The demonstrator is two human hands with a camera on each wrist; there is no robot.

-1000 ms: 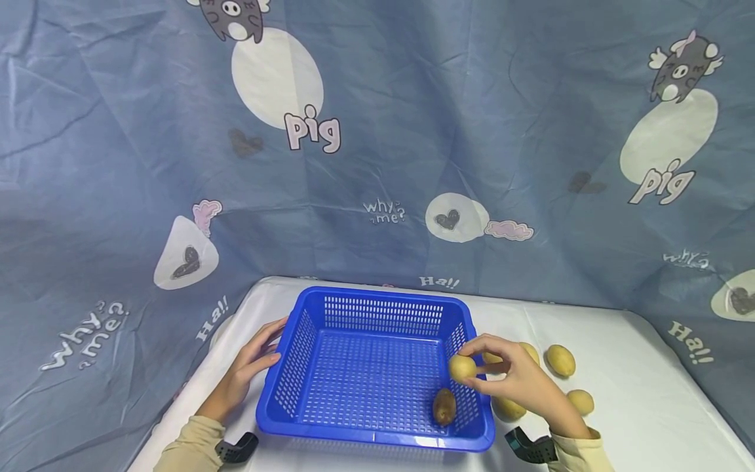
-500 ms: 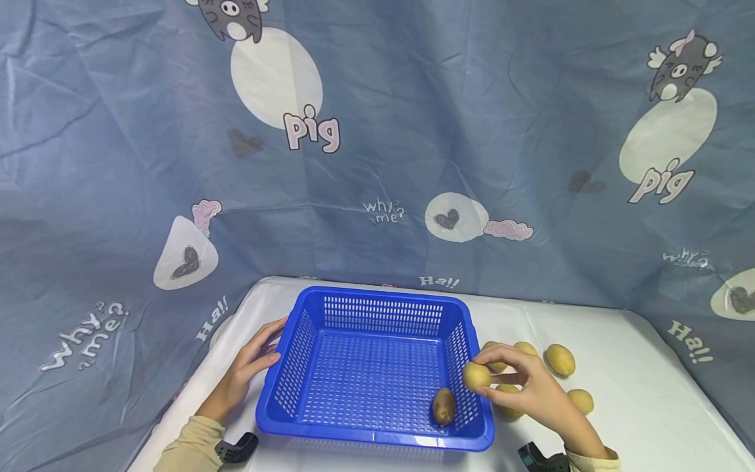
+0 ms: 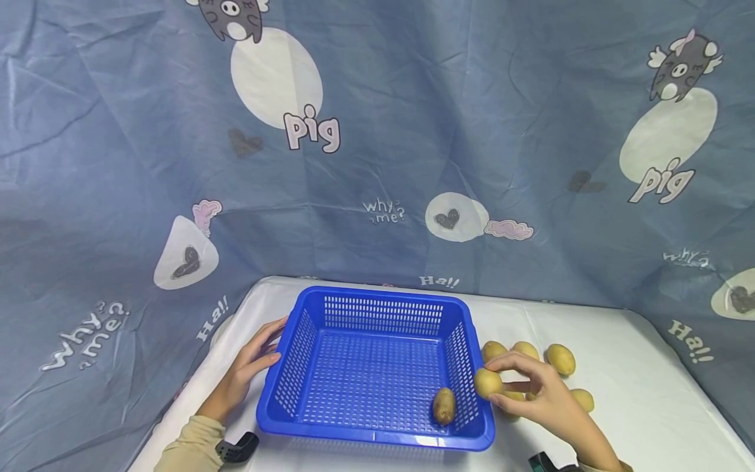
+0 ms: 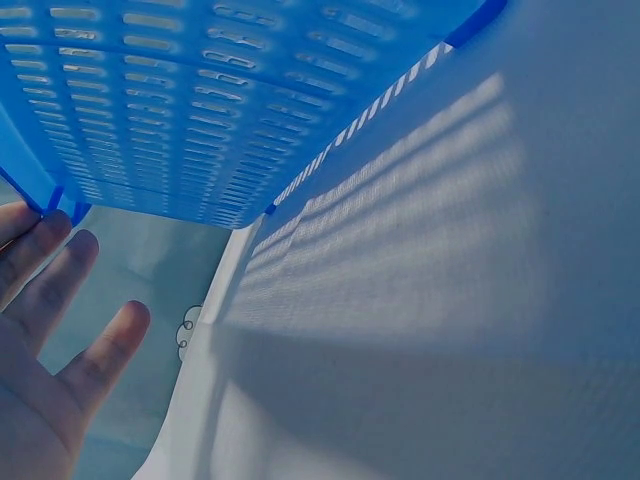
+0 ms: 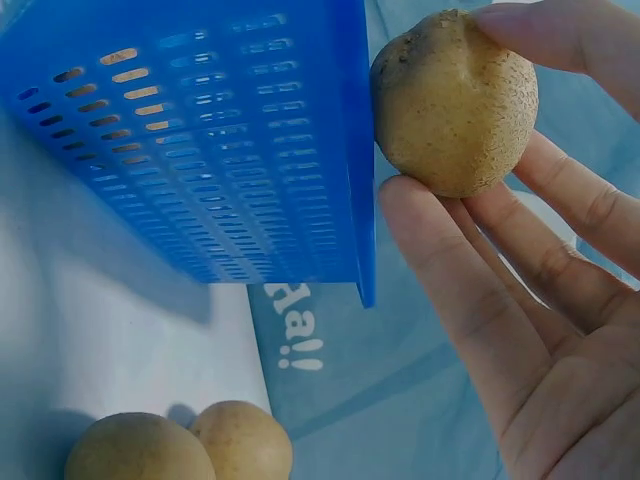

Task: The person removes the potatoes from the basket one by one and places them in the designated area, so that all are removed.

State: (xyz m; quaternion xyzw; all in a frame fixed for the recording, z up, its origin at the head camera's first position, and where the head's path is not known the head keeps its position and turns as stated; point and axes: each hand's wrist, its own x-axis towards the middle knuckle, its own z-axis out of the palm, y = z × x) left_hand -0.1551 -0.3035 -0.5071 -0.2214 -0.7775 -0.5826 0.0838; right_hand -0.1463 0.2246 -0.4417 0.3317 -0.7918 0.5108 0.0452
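Observation:
A blue perforated plastic basket (image 3: 377, 438) stands on the white-covered table. My left hand (image 3: 246, 367) is at its left side, fingertips at the rim; in the left wrist view the fingers (image 4: 112, 345) of that hand are spread and fairly straight. Between the thumb and fingers of my right hand (image 3: 542, 393) is a pinched potato (image 3: 487, 383), level with the basket's right rim. Seen from the right wrist, this potato (image 5: 455, 105) overlaps the rim's outer edge. One browner potato (image 3: 444, 406) lies inside the basket, near its right wall.
Several more potatoes lie on the table right of the basket, among them one at the back (image 3: 561, 360) and one farther right (image 3: 582, 400); others are partly hidden by my right hand. A blue printed cloth (image 3: 377, 131) hangs behind the table.
My right hand has moved right with its potato, from above the basket's inside to over its right rim. The left hand and basket stay put.

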